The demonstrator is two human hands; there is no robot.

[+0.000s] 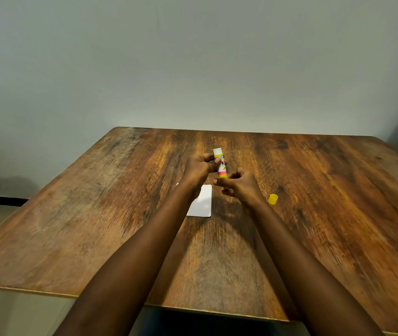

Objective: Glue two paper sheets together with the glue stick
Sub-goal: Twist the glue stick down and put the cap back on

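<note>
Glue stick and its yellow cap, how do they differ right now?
The glue stick is held upright above the table in the left hand, while the yellow cap lies on the wooden table, apart from both hands. The glue stick is tall, with a mostly white printed label; the yellow cap is short and plain. The right hand's fingers sit at the stick's yellow base. Both show the same yellow.

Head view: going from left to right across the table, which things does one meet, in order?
Left hand → white paper → glue stick → right hand → yellow cap, all on or above the wooden table.
</note>
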